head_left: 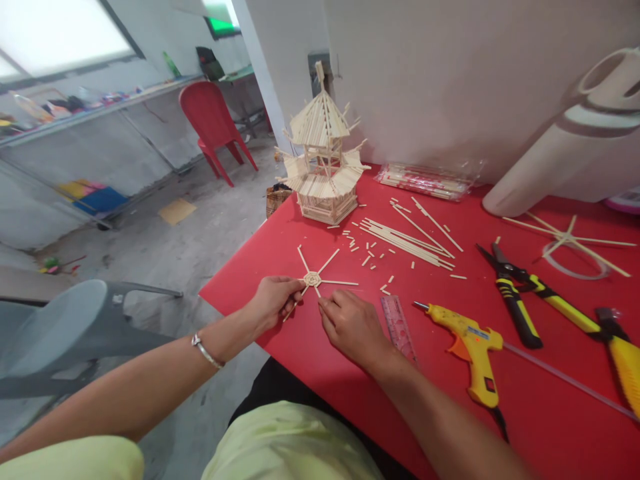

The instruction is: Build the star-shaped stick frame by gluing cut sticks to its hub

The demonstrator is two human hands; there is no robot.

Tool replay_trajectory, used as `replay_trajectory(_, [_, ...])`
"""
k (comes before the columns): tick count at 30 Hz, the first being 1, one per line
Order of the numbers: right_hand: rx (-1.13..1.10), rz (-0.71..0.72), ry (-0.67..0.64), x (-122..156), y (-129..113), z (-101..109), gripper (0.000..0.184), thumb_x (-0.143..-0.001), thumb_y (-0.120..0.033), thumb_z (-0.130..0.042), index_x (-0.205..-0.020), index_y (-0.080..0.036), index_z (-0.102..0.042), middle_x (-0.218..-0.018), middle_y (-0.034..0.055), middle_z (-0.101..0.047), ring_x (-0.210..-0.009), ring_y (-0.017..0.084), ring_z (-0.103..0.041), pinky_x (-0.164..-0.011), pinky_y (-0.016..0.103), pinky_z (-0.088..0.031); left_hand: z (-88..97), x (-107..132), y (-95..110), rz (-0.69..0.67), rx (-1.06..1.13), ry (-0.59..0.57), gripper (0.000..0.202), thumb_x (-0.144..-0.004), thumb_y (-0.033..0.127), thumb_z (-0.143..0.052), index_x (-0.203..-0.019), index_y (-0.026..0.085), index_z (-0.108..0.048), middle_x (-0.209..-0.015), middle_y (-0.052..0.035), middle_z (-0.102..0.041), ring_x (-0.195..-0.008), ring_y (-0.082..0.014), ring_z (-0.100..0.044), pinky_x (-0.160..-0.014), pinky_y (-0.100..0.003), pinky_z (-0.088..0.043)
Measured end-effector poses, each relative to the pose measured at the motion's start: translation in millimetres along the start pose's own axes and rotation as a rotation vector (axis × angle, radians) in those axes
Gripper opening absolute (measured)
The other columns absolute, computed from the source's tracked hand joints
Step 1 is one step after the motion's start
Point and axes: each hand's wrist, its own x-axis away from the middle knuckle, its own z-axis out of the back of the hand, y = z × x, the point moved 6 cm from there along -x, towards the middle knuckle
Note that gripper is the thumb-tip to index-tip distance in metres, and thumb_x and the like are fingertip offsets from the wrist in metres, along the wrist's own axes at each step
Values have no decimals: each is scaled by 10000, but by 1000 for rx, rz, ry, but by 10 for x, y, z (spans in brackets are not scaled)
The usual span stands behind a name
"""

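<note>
Between my hands is a six-armed star frame of thin wooden sticks (335, 283), with a small web of short pieces around its centre. My left hand (277, 297) pinches it at the left arms, fingers closed. Against its lower right arm, my right hand (351, 325) has thumb and fingers pressed together; whether they grip that arm or a small piece is hidden. A clear ruler (399, 327) lies just right of my right hand. Farther right rests a yellow glue gun (467, 343) with a clear glue stick in its back.
A stick-built pagoda model (327, 180) stands at the far corner of the red table (300, 340). Loose sticks (405, 243) and short offcuts lie mid-table. Yellow-black cutters (517, 303), another stick star (566, 237) and a bagged stick bundle (425, 181) are right and behind.
</note>
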Motion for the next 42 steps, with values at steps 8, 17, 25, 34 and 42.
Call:
replay_trajectory(8, [-7, -7, -18, 0, -9, 8, 182, -945, -237, -486, -908, -206, -662, -788, 28, -577, -745, 152, -491, -598, 314, -229, 2, 12, 4, 1, 6, 1, 297, -740, 291, -652, -497, 169, -533, -313, 46, -428, -252, -67, -302, -288, -223, -267])
replay_trajectory(17, [-16, -12, -23, -2, -1, -3, 176, -945, -233, -488, -939, -209, -662, -796, 25, -583, -753, 151, -501, -619, 305, -254, 220, 13, 159, -432, -307, 188, 168, -739, 336, -676, -764, 170, -682, -557, 21, -593, -448, -103, -501, -456, -237, -404])
replay_trajectory(25, [-45, 1, 2, 7, 0, -9, 185, -925, -204, -517, -1008, -205, -683, -790, 23, -586, -754, 144, -517, -638, 287, -300, 265, 188, 388, -1225, -871, 303, 170, -866, 246, -592, -933, 223, -746, -1163, -91, -649, -1116, -247, -553, -959, -423, -425])
replay_trajectory(34, [-63, 17, 28, 20, 1, -29, 221, -934, -198, -514, -1062, -194, -693, -785, 29, -601, -756, 143, -544, -684, 268, -358, 201, 110, 321, -1245, -875, 226, 181, -884, 248, -585, -936, 258, -758, -1285, -57, -616, -1265, -266, -465, -1046, -472, -354])
replay_trajectory(42, [-99, -3, -9, 31, 0, -48, 231, -948, -196, -499, -1072, -188, -694, -780, 37, -590, -751, 141, -534, -710, 261, -379, 182, 92, 317, -1229, -894, 156, 207, -904, 242, -560, -953, 263, -760, -1328, -54, -597, -1270, -268, -465, -1034, -470, -356])
